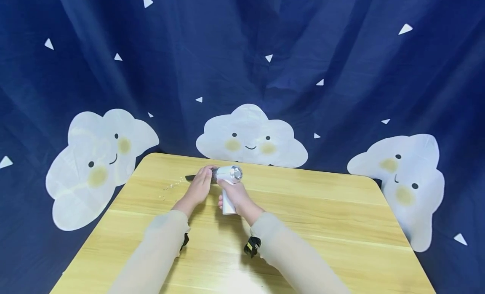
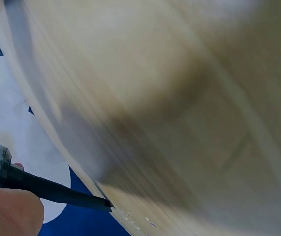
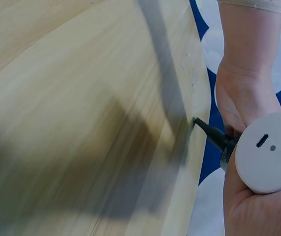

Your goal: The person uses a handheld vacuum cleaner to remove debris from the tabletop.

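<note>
A right hand point(image 1: 235, 196) gripped the white handle of a small handheld vacuum point(image 1: 229, 176), fingers wrapped round it, the silver body just above the fist and the handle's base touching the wooden table point(image 1: 322, 226) below. The left hand point(image 1: 199, 187) curled its fingers around the front of the vacuum where the black nozzle point(image 2: 56, 191) joins, the nozzle reaching out beyond it to the left. The nozzle's tip sat beside a scatter of small crumbs point(image 1: 170, 188) on the table.
</note>
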The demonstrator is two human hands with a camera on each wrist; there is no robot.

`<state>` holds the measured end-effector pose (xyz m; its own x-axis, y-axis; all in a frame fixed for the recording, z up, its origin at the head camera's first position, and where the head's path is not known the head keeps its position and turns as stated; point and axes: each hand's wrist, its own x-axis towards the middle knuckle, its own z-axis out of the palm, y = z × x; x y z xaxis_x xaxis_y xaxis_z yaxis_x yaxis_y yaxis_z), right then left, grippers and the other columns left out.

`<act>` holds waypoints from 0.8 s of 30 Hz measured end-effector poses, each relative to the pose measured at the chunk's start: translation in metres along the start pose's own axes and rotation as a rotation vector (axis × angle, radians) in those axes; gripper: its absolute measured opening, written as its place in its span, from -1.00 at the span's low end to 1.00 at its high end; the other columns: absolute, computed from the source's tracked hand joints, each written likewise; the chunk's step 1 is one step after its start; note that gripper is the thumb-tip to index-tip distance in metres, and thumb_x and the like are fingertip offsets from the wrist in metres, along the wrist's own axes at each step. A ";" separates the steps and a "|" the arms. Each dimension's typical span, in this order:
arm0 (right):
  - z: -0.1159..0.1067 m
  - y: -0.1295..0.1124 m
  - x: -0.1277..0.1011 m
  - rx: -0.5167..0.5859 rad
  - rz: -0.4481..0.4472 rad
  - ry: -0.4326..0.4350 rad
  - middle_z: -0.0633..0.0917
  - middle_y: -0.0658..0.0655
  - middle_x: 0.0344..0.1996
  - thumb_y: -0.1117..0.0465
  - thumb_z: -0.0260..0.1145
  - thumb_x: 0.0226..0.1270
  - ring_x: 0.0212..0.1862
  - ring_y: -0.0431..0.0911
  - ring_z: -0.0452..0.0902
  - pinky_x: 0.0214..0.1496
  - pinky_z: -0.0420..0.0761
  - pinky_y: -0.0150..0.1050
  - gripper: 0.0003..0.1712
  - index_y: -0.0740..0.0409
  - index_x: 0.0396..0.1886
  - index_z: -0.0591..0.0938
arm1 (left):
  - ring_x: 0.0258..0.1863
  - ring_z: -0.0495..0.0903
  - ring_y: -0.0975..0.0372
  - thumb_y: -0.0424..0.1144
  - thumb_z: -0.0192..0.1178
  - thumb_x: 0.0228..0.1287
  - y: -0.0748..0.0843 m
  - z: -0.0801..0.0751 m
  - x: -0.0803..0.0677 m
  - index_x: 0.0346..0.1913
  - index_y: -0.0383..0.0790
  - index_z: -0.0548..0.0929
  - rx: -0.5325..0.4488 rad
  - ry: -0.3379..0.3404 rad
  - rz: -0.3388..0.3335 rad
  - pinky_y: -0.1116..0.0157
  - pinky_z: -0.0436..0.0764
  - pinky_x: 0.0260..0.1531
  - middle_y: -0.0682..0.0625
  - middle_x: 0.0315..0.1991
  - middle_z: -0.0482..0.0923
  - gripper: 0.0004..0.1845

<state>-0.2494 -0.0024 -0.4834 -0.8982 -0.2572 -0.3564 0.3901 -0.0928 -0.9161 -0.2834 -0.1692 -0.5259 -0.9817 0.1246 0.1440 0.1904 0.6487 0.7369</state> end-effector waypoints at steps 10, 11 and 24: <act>0.009 0.004 0.005 -0.014 -0.005 0.010 0.58 0.16 -0.61 0.01 0.31 0.39 -0.68 -0.14 0.52 -0.64 0.62 -0.31 -0.43 0.28 0.21 0.43 | 0.45 0.20 -0.15 0.07 -0.52 0.65 -0.008 -0.007 -0.002 0.45 -0.15 0.30 0.012 0.005 0.012 -0.16 0.17 0.42 -0.24 0.42 0.27 -0.40; 0.010 0.004 0.006 -0.012 -0.006 0.010 0.58 0.16 -0.61 0.01 0.31 0.39 -0.68 -0.14 0.52 -0.64 0.62 -0.31 -0.43 0.29 0.20 0.43 | 0.44 0.20 -0.16 0.06 -0.52 0.65 -0.008 -0.007 -0.002 0.45 -0.15 0.30 0.010 0.007 0.012 -0.16 0.18 0.42 -0.24 0.42 0.27 -0.41; 0.005 -0.004 0.003 -0.068 0.019 -0.019 0.58 0.16 -0.61 -0.01 0.31 0.39 -0.68 -0.13 0.52 -0.65 0.62 -0.30 -0.41 0.28 0.21 0.41 | 0.42 0.24 -0.17 0.07 -0.51 0.65 -0.003 -0.006 -0.006 0.43 -0.22 0.32 -0.001 0.045 0.000 -0.14 0.19 0.41 -0.27 0.39 0.30 -0.38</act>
<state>-0.2527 -0.0081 -0.4803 -0.8863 -0.2768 -0.3712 0.3921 -0.0223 -0.9196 -0.2783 -0.1764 -0.5250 -0.9806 0.0905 0.1737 0.1905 0.6476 0.7378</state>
